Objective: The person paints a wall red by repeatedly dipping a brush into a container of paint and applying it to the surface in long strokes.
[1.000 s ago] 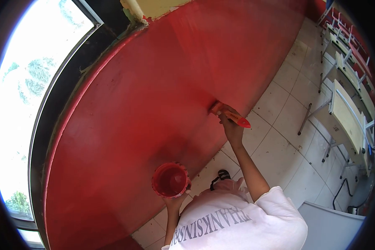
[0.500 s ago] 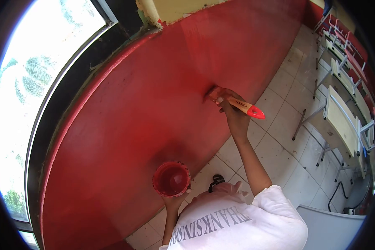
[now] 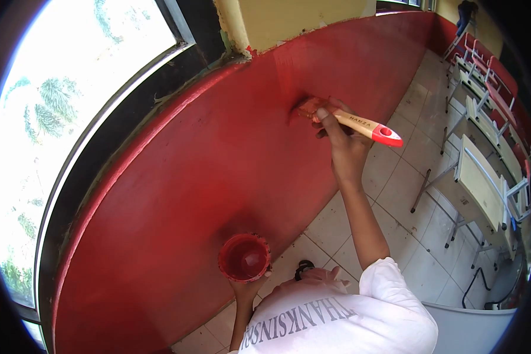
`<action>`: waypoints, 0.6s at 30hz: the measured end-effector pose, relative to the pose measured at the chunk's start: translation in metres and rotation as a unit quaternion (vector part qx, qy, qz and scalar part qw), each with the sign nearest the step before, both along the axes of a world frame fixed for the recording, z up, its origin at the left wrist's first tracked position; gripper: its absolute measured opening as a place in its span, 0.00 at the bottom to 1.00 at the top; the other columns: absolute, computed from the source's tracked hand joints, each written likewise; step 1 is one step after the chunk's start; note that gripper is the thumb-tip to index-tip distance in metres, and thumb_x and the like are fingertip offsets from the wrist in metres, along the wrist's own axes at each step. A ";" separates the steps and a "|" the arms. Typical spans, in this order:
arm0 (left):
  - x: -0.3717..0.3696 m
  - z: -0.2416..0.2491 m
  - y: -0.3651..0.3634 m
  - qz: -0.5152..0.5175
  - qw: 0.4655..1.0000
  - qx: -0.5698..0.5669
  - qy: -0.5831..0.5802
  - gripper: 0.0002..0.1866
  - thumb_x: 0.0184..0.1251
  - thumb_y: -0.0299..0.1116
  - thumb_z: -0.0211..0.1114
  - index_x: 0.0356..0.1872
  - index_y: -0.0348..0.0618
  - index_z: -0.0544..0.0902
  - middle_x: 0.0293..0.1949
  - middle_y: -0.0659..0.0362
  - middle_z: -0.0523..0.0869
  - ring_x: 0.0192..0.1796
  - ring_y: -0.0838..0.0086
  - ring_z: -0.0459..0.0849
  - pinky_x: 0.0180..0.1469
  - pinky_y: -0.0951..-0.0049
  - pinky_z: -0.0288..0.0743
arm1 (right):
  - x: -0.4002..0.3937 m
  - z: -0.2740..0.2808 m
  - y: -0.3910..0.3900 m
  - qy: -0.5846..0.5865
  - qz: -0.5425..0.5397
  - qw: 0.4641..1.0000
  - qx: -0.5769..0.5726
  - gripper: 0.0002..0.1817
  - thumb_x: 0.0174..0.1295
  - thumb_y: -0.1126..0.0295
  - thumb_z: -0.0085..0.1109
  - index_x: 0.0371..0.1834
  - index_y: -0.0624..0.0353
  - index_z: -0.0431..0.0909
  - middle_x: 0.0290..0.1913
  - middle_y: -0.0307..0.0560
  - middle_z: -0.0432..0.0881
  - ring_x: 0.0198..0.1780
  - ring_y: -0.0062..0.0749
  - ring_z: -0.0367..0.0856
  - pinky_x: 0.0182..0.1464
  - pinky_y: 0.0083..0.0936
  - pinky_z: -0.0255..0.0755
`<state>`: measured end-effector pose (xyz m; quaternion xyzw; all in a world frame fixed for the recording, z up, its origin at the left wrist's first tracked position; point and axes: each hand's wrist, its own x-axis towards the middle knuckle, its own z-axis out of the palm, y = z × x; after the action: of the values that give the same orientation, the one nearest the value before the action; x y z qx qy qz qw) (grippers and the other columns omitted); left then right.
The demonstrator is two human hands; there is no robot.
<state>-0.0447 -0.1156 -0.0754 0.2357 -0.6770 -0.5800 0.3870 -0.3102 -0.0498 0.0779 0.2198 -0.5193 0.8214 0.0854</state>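
A paintbrush (image 3: 360, 123) with a wooden handle and a red tip is gripped in my right hand (image 3: 342, 133). Its bristles press against the red wall (image 3: 218, 147), below the yellow upper part. My left hand (image 3: 249, 288) holds a small red paint pot (image 3: 244, 258) from below and the side, its mouth facing up toward me. Red paint coats the pot's inside and rim. Most of the left hand's fingers are hidden behind the pot.
A window (image 3: 71, 118) with a dark frame lies on the left. Desks (image 3: 478, 183) and red chairs (image 3: 501, 76) line the right side on a tiled floor (image 3: 389, 194). A person (image 3: 466, 15) stands by a ladder at the far end. A grey surface (image 3: 472, 324) is at lower right.
My right hand has moved the paintbrush up the wall, and its handle has swung further right. The view has shifted slightly. My left hand still holds the paint pot in nearly the same spot.
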 end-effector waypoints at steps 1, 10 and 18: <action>0.001 -0.005 -0.002 -0.001 1.000 -0.007 0.000 0.44 0.33 0.44 0.81 0.56 0.41 0.69 0.49 0.58 0.79 0.51 0.69 0.79 0.53 0.68 0.75 | 0.000 0.007 -0.001 0.005 -0.002 1.000 -0.011 0.19 0.56 0.69 0.64 0.47 0.70 0.75 0.28 0.40 0.82 0.29 0.15 0.77 0.30 0.13 0.72; 0.000 0.010 0.003 -0.032 0.998 0.008 0.044 0.40 0.35 0.36 0.79 0.55 0.41 0.70 0.48 0.59 0.80 0.49 0.71 0.79 0.51 0.70 0.75 | 0.007 0.033 0.013 0.027 -0.018 0.997 -0.064 0.19 0.55 0.70 0.64 0.46 0.69 0.75 0.30 0.44 0.82 0.30 0.19 0.79 0.29 0.16 0.76; 0.007 0.019 0.006 -0.016 0.998 0.055 0.016 0.42 0.34 0.40 0.80 0.55 0.42 0.69 0.50 0.59 0.78 0.51 0.70 0.78 0.52 0.69 0.74 | 0.001 0.024 0.033 0.069 -0.016 0.989 -0.131 0.12 0.58 0.72 0.58 0.44 0.61 0.71 0.38 0.45 0.77 0.36 0.27 0.79 0.29 0.22 0.76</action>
<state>-0.0374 -0.1092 -0.0566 0.2362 -0.6419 -0.6260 0.3746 -0.3095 -0.0169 0.1021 0.2541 -0.4039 0.8637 0.1625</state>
